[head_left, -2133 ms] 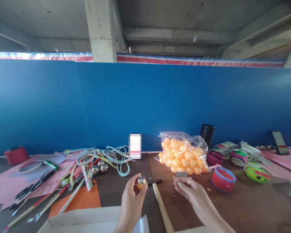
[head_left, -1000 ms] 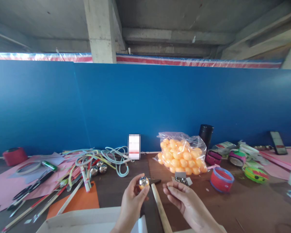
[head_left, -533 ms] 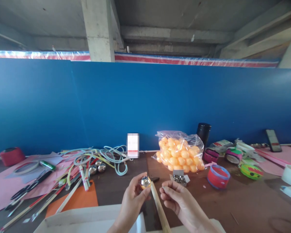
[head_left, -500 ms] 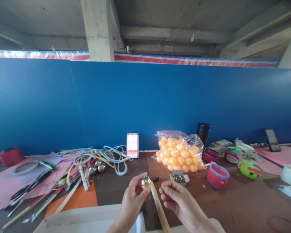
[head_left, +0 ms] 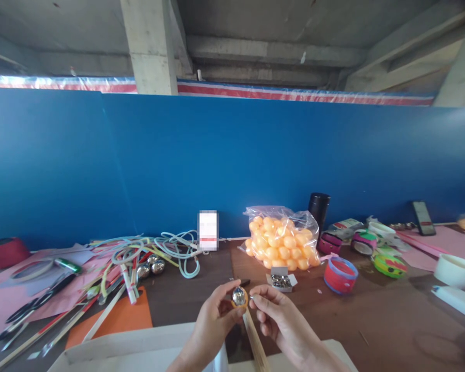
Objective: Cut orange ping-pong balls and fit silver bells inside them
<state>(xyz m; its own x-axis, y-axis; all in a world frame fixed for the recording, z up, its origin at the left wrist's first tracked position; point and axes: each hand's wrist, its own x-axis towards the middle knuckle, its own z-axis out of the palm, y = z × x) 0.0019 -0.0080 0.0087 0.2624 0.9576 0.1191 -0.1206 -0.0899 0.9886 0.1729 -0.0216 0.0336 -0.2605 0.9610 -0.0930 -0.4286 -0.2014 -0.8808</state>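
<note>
My left hand (head_left: 213, 323) pinches a small ball (head_left: 239, 297), orange underneath and shiny silver on top, above the brown table (head_left: 387, 320). My right hand (head_left: 281, 320) is closed in a pinch, its fingertips right beside the ball; whatever tiny thing it holds is too small to name. A wooden hammer handle (head_left: 256, 346) lies on the table under both hands. Just beyond the hands sits a small open box of silver pieces (head_left: 281, 280).
A clear bag of orange balls (head_left: 281, 245) stands behind the hands, a black cylinder (head_left: 319, 209) past it. Tape rolls (head_left: 340, 275) lie right, cords, sticks, scissors and silver balls (head_left: 151, 268) left. A white cardboard box (head_left: 139, 351) is at the near edge. A blue wall closes the back.
My right hand came left from the small box to the ball in my left hand. The camera turned slightly right and the left hand lowered a little.
</note>
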